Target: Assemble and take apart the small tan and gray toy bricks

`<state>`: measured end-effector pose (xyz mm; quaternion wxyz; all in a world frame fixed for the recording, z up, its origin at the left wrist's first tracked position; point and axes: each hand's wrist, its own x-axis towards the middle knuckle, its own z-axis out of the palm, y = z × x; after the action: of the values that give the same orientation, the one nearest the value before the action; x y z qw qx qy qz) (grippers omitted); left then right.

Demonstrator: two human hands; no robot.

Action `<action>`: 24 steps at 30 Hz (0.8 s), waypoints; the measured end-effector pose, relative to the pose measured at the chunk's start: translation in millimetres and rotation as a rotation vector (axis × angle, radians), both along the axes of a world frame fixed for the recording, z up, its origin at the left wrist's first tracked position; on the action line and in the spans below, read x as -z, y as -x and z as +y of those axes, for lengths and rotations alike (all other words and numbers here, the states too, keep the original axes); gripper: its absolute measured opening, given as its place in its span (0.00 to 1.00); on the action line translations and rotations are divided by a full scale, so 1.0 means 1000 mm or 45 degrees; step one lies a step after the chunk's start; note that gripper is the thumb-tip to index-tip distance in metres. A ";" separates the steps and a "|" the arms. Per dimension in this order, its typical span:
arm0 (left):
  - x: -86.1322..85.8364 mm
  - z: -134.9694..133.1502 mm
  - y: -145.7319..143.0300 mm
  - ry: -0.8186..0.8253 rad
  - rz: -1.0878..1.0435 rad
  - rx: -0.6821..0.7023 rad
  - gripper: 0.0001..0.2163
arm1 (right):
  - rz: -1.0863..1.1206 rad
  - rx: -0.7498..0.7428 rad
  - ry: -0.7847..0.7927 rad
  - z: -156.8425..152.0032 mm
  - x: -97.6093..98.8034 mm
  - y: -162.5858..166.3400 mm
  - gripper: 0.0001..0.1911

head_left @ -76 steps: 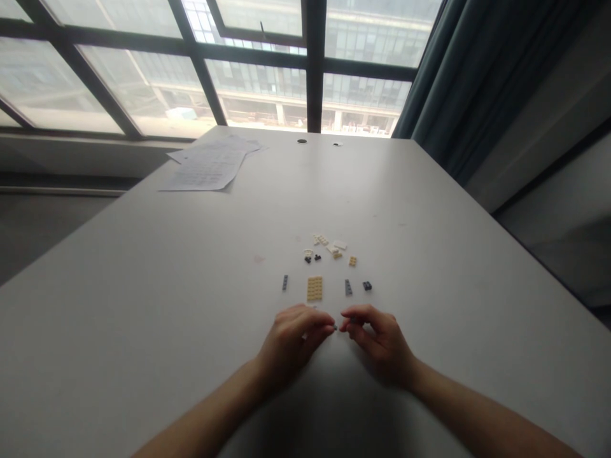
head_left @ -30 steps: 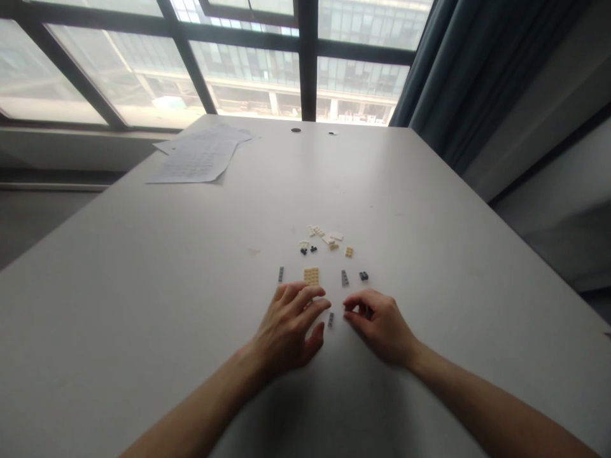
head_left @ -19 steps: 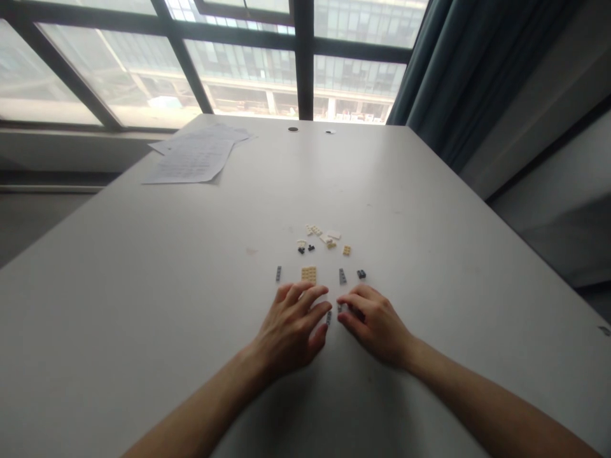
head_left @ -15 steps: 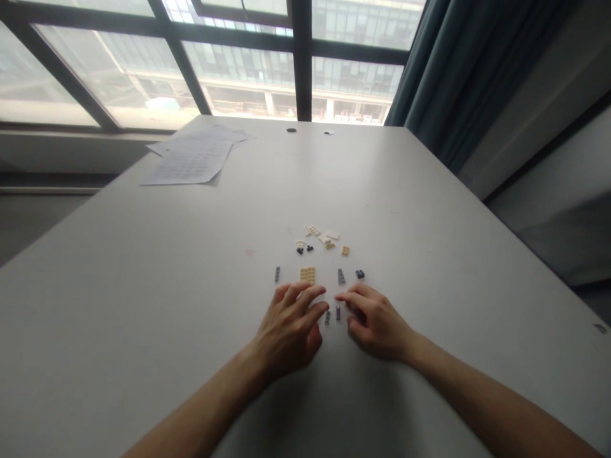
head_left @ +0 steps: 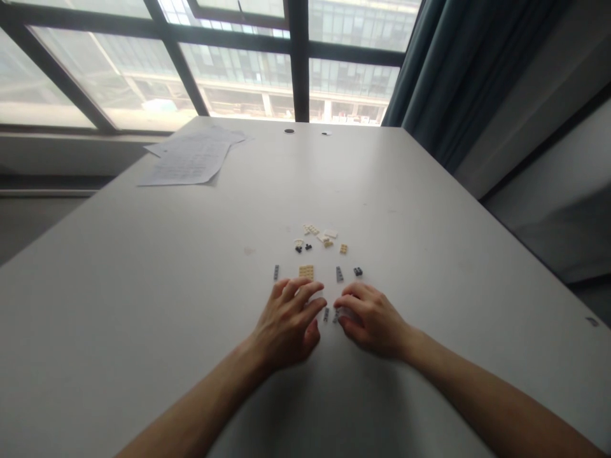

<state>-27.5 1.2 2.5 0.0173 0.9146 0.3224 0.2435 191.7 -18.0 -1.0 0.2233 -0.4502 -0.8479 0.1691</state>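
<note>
My left hand (head_left: 289, 321) hovers low over the table with its fingers apart and nothing in them. Just right of its fingertips lies a small grey toy brick (head_left: 326, 315). The thumb and index finger of my right hand (head_left: 370, 318) close on a second small grey brick (head_left: 336, 315), partly covered by them. Beyond my left fingers is a tan studded plate (head_left: 306, 272), its near edge close to the fingers. A grey wedge plate (head_left: 339, 274) and a black brick (head_left: 358, 271) lie past my right hand. Farther left is a narrow dark grey plate (head_left: 276, 272).
Behind these lie cream plates (head_left: 312, 229), white flat pieces (head_left: 331, 234), small black pieces (head_left: 308, 247) and a tan square plate (head_left: 344, 249). Printed papers (head_left: 188, 159) rest at the far left of the white table (head_left: 143, 286). A blue curtain (head_left: 439, 95) hangs at the right.
My right hand has moved slightly left, its thumb and index finger reaching the right-hand grey brick, which now sits tilted. My left hand has hardly moved.
</note>
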 end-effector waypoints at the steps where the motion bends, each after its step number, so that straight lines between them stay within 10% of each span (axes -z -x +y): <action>1: 0.000 0.000 0.000 0.004 0.010 0.007 0.14 | -0.025 -0.012 -0.014 -0.001 -0.001 0.001 0.09; 24: 0.000 0.005 -0.005 0.030 0.075 -0.094 0.08 | -0.182 0.169 -0.154 0.003 0.002 0.011 0.08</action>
<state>-22.9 6.3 2.3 0.0097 0.9086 0.3590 0.2132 180.7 -15.2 -3.3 0.1996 -0.5021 -0.8386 0.0699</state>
